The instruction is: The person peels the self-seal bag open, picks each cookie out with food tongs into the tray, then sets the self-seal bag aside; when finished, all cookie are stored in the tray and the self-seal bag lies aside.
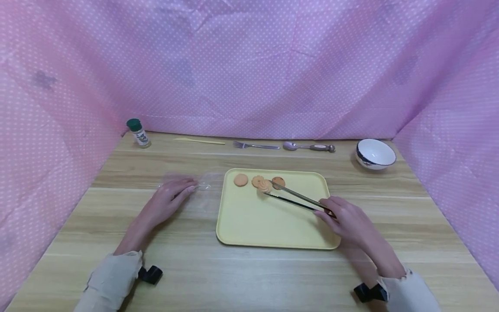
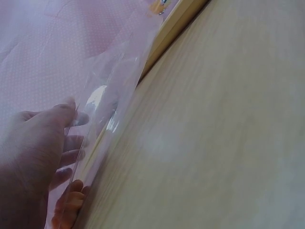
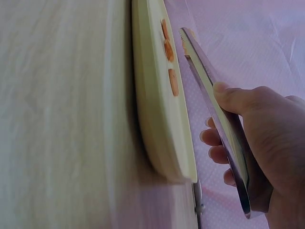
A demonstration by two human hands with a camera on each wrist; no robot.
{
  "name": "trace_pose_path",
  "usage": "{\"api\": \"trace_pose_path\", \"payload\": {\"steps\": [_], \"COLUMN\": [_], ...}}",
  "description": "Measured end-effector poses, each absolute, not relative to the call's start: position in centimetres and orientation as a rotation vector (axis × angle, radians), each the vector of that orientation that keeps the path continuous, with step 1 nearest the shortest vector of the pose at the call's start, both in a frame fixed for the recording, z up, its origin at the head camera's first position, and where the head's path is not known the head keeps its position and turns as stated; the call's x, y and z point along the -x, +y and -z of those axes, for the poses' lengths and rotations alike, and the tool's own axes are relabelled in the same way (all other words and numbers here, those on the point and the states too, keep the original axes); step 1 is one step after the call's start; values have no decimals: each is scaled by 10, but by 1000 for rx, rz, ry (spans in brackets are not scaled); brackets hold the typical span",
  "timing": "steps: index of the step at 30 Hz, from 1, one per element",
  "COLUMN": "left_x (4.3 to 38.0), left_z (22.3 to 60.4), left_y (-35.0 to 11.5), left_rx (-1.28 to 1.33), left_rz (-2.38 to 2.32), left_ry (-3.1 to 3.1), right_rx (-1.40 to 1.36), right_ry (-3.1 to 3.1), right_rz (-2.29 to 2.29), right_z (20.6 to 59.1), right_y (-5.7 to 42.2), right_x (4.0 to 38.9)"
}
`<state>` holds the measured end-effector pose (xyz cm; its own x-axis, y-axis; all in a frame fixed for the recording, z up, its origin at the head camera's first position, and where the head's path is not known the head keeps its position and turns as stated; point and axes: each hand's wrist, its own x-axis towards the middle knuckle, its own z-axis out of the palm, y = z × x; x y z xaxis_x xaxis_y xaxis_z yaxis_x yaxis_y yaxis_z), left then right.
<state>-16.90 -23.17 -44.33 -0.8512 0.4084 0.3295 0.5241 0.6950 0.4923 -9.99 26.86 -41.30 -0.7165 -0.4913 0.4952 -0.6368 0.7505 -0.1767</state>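
In my right hand are metal tongs, gripped between thumb and fingers. Their tips hold a swirled cookie above the yellow tray. On the tray's far part lie a round plain cookie, a flower-shaped cookie partly covered by the swirled one, and a browner cookie. To the tray's left, my left hand pinches a clear plastic bag by its edge. Orange-brown shapes show low in the left wrist view, too unclear to name.
Along the table's back stand or lie a green-capped shaker, a pale yellow knife, a fork, a spoon and a white bowl. Pink dotted cloth hangs behind and at both sides.
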Motion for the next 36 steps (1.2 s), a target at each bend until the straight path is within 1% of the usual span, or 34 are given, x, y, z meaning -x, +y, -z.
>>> {"api": "trace_pose_path", "payload": {"steps": [13, 23, 36], "left_x": [174, 172, 171], "left_z": [440, 441, 443], "left_y": [-233, -231, -236], "left_rx": [764, 796, 790], "left_rz": [904, 910, 891], "left_ry": [-2689, -2660, -2657], "right_rx": [-774, -715, -648], "right_ry": [-2545, -2524, -2598], "right_rz": [-501, -457, -397], "right_z": [416, 422, 416], "right_y": [292, 315, 325], "right_x": [95, 86, 84]}}
